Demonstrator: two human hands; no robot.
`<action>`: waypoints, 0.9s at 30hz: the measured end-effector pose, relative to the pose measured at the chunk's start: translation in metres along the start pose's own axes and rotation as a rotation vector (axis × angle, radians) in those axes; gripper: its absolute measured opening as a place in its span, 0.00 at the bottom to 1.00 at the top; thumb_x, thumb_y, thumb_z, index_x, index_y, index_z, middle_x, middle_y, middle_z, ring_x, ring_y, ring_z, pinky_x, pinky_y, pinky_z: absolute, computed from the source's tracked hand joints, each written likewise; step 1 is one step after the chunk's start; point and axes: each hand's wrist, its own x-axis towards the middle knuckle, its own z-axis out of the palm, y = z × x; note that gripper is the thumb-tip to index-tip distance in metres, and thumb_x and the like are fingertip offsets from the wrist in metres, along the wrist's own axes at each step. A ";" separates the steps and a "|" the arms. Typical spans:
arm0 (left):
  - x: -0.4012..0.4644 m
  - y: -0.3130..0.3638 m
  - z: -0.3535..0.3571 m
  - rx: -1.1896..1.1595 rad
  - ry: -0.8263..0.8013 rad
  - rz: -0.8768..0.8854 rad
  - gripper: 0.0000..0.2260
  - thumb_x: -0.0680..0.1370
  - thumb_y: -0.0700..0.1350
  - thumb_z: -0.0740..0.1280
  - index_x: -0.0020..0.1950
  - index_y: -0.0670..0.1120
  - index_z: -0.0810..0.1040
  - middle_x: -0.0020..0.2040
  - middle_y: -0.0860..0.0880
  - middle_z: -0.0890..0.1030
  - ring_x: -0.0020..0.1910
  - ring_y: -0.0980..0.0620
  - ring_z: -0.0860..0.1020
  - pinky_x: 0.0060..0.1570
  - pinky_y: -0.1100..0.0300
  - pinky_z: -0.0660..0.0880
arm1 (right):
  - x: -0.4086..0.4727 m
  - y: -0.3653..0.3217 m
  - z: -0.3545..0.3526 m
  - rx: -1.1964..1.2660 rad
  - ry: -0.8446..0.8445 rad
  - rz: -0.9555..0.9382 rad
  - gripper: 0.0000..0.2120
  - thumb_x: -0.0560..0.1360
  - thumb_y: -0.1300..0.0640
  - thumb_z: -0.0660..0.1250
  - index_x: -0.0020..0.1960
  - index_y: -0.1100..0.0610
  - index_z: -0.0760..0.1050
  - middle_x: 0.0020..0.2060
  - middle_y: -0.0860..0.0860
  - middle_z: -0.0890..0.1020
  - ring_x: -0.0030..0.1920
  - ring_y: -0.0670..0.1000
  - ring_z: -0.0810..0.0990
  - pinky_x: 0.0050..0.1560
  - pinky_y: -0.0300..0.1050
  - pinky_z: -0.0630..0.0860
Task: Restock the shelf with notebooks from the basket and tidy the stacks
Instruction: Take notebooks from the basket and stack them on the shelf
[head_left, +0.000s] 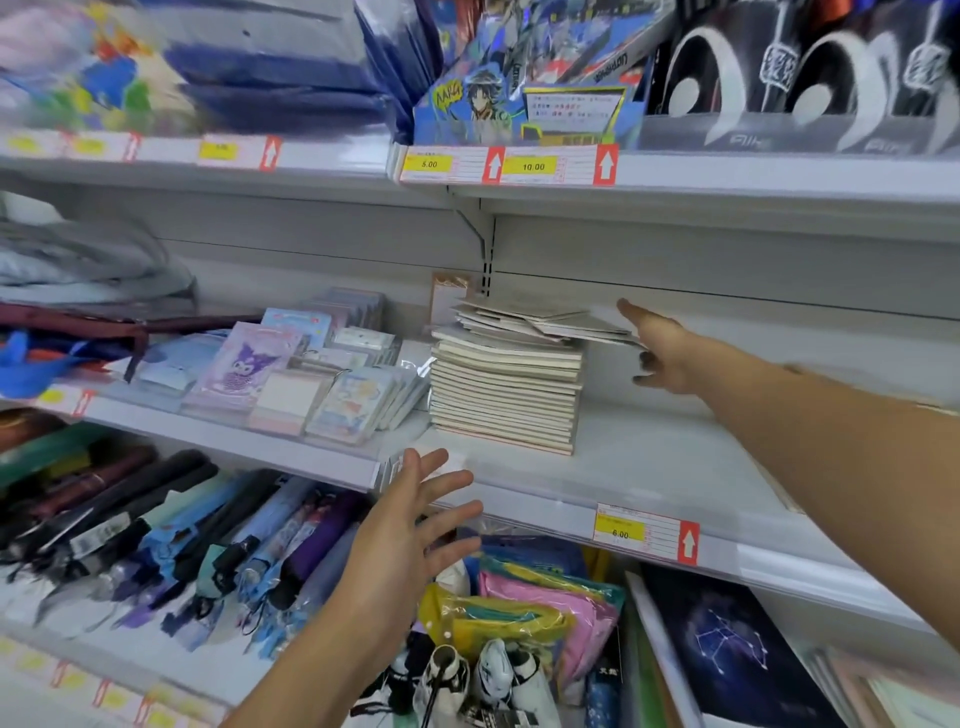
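A tall stack of cream notebooks stands on the white middle shelf. Its lower part is squared, while the top several notebooks lie askew and fanned out to the right. My right hand reaches in at the right side of the stack's top, index finger stretched out, other fingers loosely bent, next to the jutting notebook edges; contact is unclear. My left hand hovers in front of the shelf edge, below and left of the stack, fingers spread and holding nothing. No basket is in view.
Packs of cartoon notepads fill the shelf left of the stack. A price label marks the shelf front. Folded umbrellas and coloured pouches lie below; a dark constellation notebook sits lower right. Boxes fill the top shelf.
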 end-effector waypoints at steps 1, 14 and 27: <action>0.001 -0.001 0.001 -0.003 0.004 -0.012 0.27 0.74 0.63 0.57 0.68 0.52 0.73 0.59 0.51 0.83 0.54 0.49 0.83 0.51 0.50 0.81 | 0.001 0.004 0.003 0.137 -0.073 0.000 0.33 0.76 0.37 0.66 0.74 0.52 0.63 0.73 0.54 0.66 0.71 0.59 0.67 0.69 0.57 0.70; -0.001 0.000 0.008 0.009 0.023 -0.029 0.26 0.73 0.62 0.57 0.64 0.50 0.77 0.56 0.49 0.84 0.51 0.49 0.84 0.54 0.46 0.80 | -0.006 -0.016 0.073 -0.329 -0.072 -0.213 0.49 0.57 0.36 0.81 0.66 0.60 0.65 0.61 0.56 0.76 0.59 0.57 0.77 0.61 0.54 0.76; 0.004 -0.002 0.000 0.060 0.070 -0.028 0.21 0.79 0.59 0.56 0.62 0.49 0.78 0.54 0.50 0.84 0.51 0.48 0.84 0.52 0.47 0.81 | 0.007 -0.048 0.122 -1.172 -0.262 -0.809 0.39 0.70 0.30 0.66 0.77 0.37 0.56 0.78 0.51 0.60 0.76 0.60 0.59 0.74 0.54 0.62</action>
